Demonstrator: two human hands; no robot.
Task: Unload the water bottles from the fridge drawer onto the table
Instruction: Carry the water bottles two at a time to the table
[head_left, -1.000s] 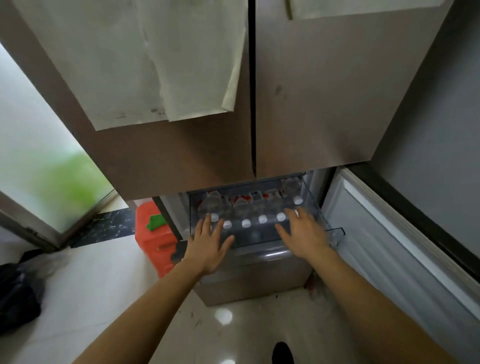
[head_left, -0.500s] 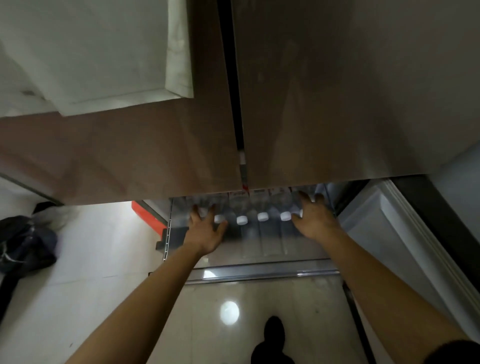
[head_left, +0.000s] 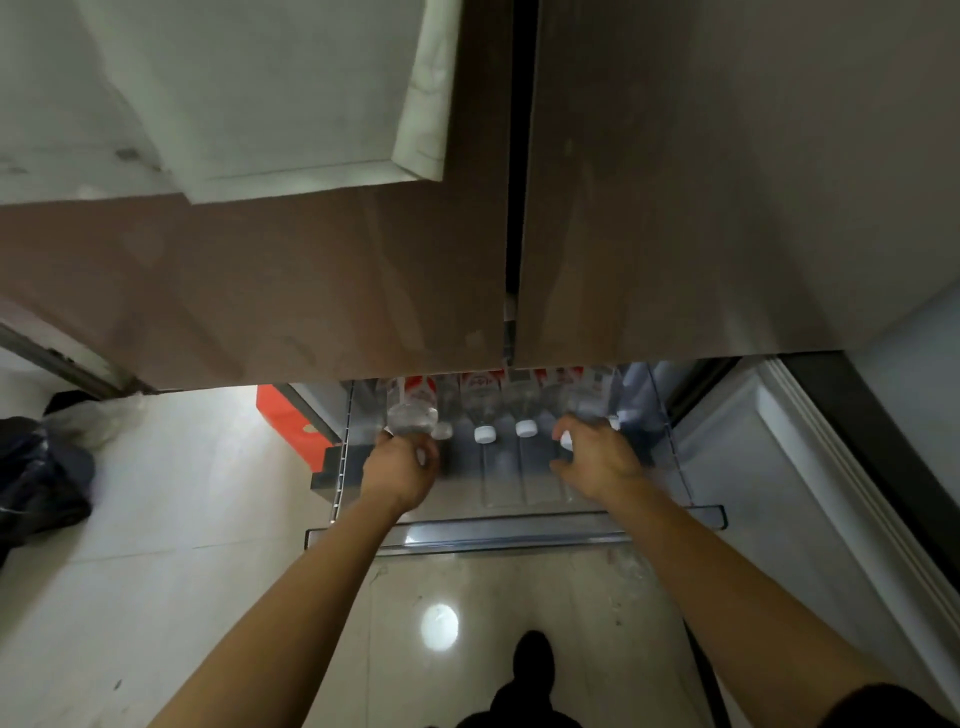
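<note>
Pale glossy floor tiles (head_left: 156, 519) run under a brown-fronted fridge (head_left: 311, 286). Its fridge drawer (head_left: 509, 535) stands pulled out at lower centre of the frame.

Progress: by my reading, unloading is at its very start. No desk is in view, and no bottle is seen outside the drawer.
- The left hand (head_left: 400, 470) grips one water bottle (head_left: 413, 415) by its neck end at the left of the row. The body is tipped up off its neighbours but is not yet clear of the drawer.
- The right hand (head_left: 597, 460) is curled over a white cap (head_left: 566, 441) at the right end of the row. It appears to be closing there, though I cannot tell whether a grip is made.
- Between the hands, two more bottles (head_left: 485, 434) lie on their sides, caps toward the person.
- Outstanding: every bottle has yet to reach the desk.

Limits of view:
- The fridge doors overhang the rear of the drawer. Only red labels show there, so no full count can be taken.
- Blur smears the fingers of the left hand.
- An orange box (head_left: 285, 415) left of the drawer is half hidden.
- A dark bag (head_left: 36, 478) is cut off at the left edge.
</note>
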